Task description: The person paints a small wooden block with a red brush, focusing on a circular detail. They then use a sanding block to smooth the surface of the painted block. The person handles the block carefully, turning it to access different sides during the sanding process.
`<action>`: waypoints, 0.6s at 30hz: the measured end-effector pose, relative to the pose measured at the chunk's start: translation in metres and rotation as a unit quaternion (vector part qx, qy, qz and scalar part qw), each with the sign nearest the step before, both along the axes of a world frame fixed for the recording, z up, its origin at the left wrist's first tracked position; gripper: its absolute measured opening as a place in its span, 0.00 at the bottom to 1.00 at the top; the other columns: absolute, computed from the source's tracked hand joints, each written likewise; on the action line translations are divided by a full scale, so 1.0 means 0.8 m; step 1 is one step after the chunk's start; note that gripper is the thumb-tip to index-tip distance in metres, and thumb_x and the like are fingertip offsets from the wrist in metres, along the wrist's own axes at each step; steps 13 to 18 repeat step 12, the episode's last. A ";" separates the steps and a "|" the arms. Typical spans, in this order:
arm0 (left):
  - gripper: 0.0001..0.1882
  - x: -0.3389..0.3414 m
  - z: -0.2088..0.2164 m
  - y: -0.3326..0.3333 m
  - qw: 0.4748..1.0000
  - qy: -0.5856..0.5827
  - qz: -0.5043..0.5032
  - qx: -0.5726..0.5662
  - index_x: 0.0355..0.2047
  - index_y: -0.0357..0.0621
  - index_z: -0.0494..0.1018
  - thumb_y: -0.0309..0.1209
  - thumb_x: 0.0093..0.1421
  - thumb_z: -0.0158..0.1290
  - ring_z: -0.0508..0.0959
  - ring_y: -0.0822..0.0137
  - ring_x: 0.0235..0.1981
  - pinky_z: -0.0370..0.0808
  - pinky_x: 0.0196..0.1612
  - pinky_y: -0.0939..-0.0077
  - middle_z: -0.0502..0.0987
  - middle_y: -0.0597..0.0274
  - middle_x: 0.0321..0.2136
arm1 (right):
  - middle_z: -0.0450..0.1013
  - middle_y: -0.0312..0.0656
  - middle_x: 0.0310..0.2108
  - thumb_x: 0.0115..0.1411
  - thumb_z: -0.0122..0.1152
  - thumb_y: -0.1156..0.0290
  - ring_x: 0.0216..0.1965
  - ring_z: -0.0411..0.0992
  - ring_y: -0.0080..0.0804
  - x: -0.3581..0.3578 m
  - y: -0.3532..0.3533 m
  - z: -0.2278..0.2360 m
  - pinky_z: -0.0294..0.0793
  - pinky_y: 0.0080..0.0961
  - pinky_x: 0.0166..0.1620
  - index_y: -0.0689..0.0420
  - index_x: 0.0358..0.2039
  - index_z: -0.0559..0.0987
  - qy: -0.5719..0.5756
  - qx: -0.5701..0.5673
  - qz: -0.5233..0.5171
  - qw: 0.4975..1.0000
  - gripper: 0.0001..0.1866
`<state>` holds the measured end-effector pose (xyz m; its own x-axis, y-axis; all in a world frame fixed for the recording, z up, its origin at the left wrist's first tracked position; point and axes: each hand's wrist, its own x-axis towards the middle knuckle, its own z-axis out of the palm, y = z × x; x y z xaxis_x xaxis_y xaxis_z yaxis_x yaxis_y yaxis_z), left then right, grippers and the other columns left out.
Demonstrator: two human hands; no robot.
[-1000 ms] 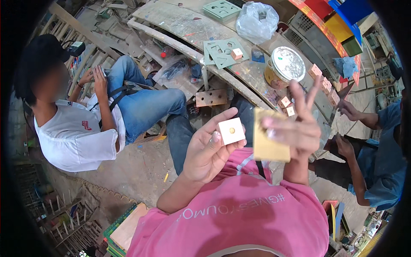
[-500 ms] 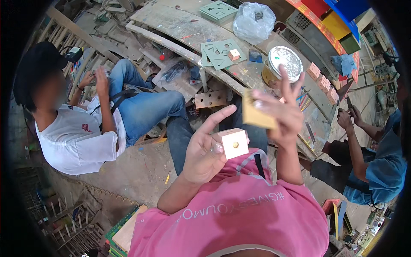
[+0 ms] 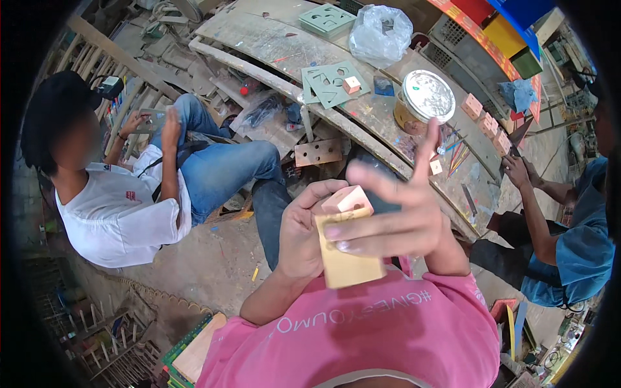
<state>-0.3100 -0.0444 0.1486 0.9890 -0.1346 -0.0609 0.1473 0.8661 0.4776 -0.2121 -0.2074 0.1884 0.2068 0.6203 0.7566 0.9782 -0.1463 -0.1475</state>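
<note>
My left hand (image 3: 300, 234) grips a pale wooden cube (image 3: 348, 199) in front of my chest. A dark round hole shows in the cube's upper part. Between the fingers of my right hand (image 3: 409, 218), somewhat blurred, is a yellowish piece of sandpaper (image 3: 353, 266). The sandpaper lies across the cube's near face and hides most of it. My right index finger points up, away from the sheet.
On the workbench (image 3: 259, 40) ahead lie green cut-out plates (image 3: 336, 84) with a small cube (image 3: 351, 85), a plastic bag (image 3: 381, 35), a lidded tub (image 3: 427, 97) and several holed cubes (image 3: 486, 123). A person in white (image 3: 123, 213) sits left, another in blue (image 3: 585, 252) right.
My right hand has brought the sandpaper down and left onto the cube. My left hand has closed more tightly round the cube and tilted it.
</note>
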 end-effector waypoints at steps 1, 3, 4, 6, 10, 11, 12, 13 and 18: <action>0.26 0.000 -0.003 -0.001 1.000 -0.008 0.018 0.007 0.51 0.31 0.61 0.27 0.55 0.57 0.75 0.65 0.46 0.72 0.49 0.72 0.73 0.50 0.45 | 0.79 0.36 0.33 0.51 0.55 0.71 0.55 0.66 0.52 0.001 0.000 -0.004 0.22 0.60 0.61 0.49 0.27 0.82 0.017 0.006 -0.007 1.000 0.07; 0.26 0.003 -0.012 -0.004 0.998 -0.030 0.060 0.018 0.52 0.31 0.61 0.28 0.55 0.57 0.75 0.65 0.46 0.73 0.49 0.72 0.73 0.51 0.45 | 0.79 0.30 0.36 0.51 0.47 0.80 0.56 0.64 0.50 0.019 -0.013 -0.006 0.13 0.60 0.59 0.48 0.28 0.82 0.117 0.007 -0.116 0.986 0.15; 0.27 -0.001 -0.012 -0.003 0.997 -0.029 0.062 0.039 0.52 0.31 0.61 0.29 0.56 0.57 0.74 0.65 0.46 0.72 0.49 0.72 0.73 0.52 0.45 | 0.79 0.33 0.37 0.51 0.46 0.77 0.57 0.64 0.50 0.014 -0.020 -0.007 0.13 0.59 0.60 0.47 0.29 0.82 0.147 0.042 -0.083 0.985 0.15; 0.27 0.003 -0.010 -0.001 0.997 -0.025 0.026 0.063 0.52 0.31 0.61 0.30 0.56 0.57 0.74 0.65 0.47 0.71 0.50 0.71 0.72 0.52 0.45 | 0.79 0.34 0.35 0.53 0.44 0.73 0.55 0.66 0.50 -0.008 -0.011 -0.003 0.12 0.58 0.60 0.47 0.28 0.82 0.124 0.047 0.005 0.991 0.15; 0.29 0.005 -0.018 -0.007 0.995 -0.049 0.040 0.082 0.52 0.30 0.61 0.32 0.55 0.58 0.74 0.62 0.47 0.71 0.51 0.69 0.72 0.51 0.45 | 0.79 0.35 0.33 0.54 0.42 0.70 0.54 0.67 0.51 0.016 -0.023 -0.036 0.12 0.55 0.60 0.48 0.30 0.83 0.145 0.059 -0.067 0.985 0.17; 0.30 0.005 -0.017 -0.007 0.994 -0.056 0.029 0.095 0.52 0.30 0.61 0.33 0.54 0.59 0.74 0.61 0.48 0.70 0.52 0.68 0.72 0.50 0.46 | 0.79 0.35 0.34 0.55 0.43 0.68 0.55 0.66 0.52 0.023 -0.035 -0.040 0.12 0.55 0.61 0.48 0.31 0.83 0.147 0.068 -0.097 0.982 0.16; 0.30 0.004 -0.016 -0.007 0.992 -0.035 0.034 0.115 0.52 0.30 0.61 0.34 0.54 0.59 0.73 0.58 0.49 0.69 0.53 0.67 0.71 0.49 0.47 | 0.79 0.35 0.34 0.55 0.43 0.68 0.55 0.66 0.52 0.025 -0.045 -0.038 0.12 0.55 0.61 0.48 0.31 0.83 0.143 0.066 -0.109 0.981 0.16; 0.30 0.004 -0.016 -0.007 0.992 -0.035 0.034 0.115 0.52 0.30 0.61 0.34 0.54 0.59 0.73 0.58 0.49 0.69 0.53 0.67 0.71 0.49 0.47 | 0.79 0.35 0.34 0.55 0.43 0.68 0.55 0.66 0.52 0.025 -0.045 -0.038 0.12 0.55 0.61 0.48 0.31 0.83 0.143 0.066 -0.109 0.981 0.16; 0.30 0.004 -0.016 -0.007 0.992 -0.035 0.034 0.115 0.52 0.30 0.61 0.34 0.54 0.59 0.73 0.58 0.49 0.69 0.53 0.67 0.71 0.49 0.47 | 0.79 0.35 0.34 0.55 0.43 0.68 0.55 0.66 0.52 0.025 -0.045 -0.038 0.12 0.55 0.61 0.48 0.31 0.83 0.143 0.066 -0.109 0.981 0.16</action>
